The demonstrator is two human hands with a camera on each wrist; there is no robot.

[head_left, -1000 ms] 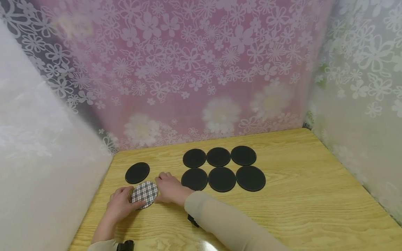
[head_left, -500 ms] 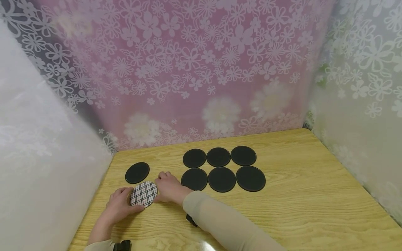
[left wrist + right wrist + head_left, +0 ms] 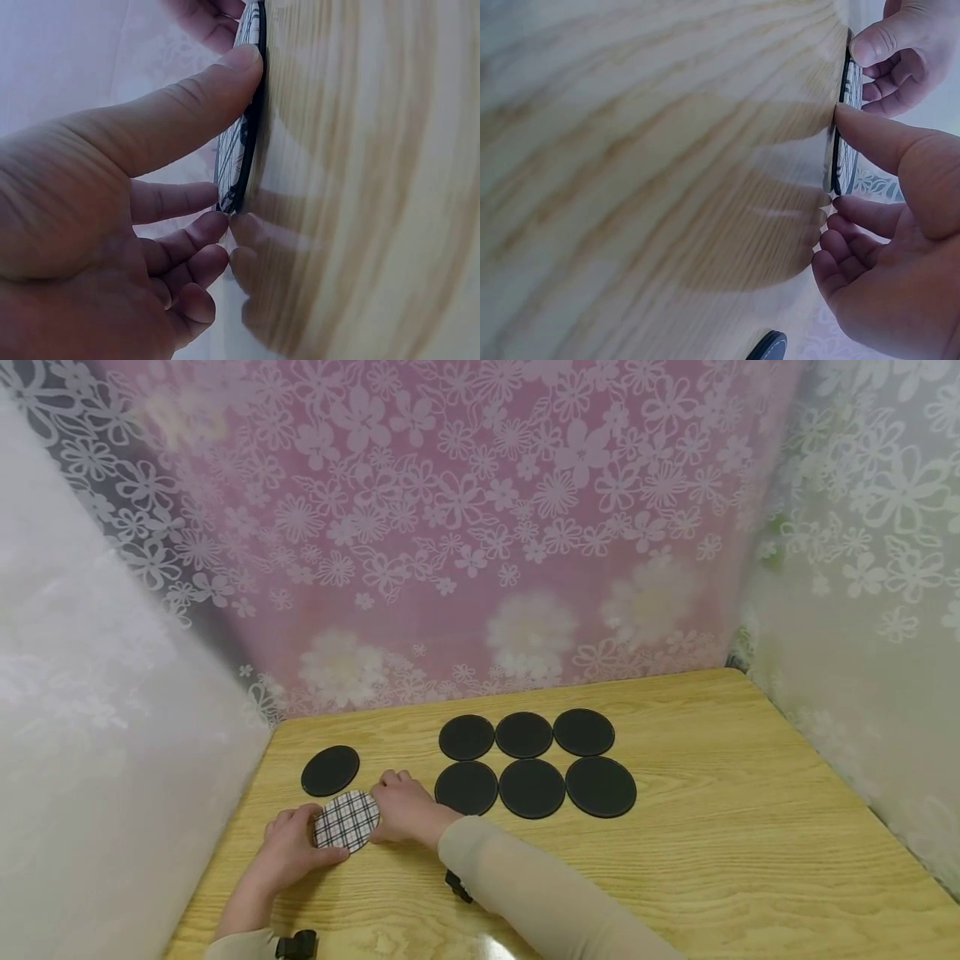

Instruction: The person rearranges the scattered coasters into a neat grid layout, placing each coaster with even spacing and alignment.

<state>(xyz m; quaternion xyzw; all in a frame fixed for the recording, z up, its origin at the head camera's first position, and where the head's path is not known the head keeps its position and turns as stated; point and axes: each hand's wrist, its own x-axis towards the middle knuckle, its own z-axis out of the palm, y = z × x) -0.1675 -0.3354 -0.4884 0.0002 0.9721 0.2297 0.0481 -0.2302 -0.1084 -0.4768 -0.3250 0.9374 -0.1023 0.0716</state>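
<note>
A round plaid coaster [image 3: 347,822], white with dark lines and a black edge, lies flat at the left of the table between both hands. My left hand [image 3: 288,852] grips its left side, the thumb along the near edge and the fingers around the far left. In the left wrist view the thumb presses the coaster's rim [image 3: 251,112]. From the other side my right hand [image 3: 405,810] holds the right edge between thumb and fingers; the right wrist view has the thumb [image 3: 870,139] against the rim. Just behind lies a black round coaster [image 3: 331,771].
Several black round coasters [image 3: 532,788] lie in two touching rows to the right of the right hand. The wooden table [image 3: 720,843] is bordered by a pink flowered curtain [image 3: 465,552] behind and pale sheets at the left and right.
The left thumb has slid from the top of the plaid coaster to its near edge. The right hand keeps its place at the right edge, and the coaster has hardly moved.
</note>
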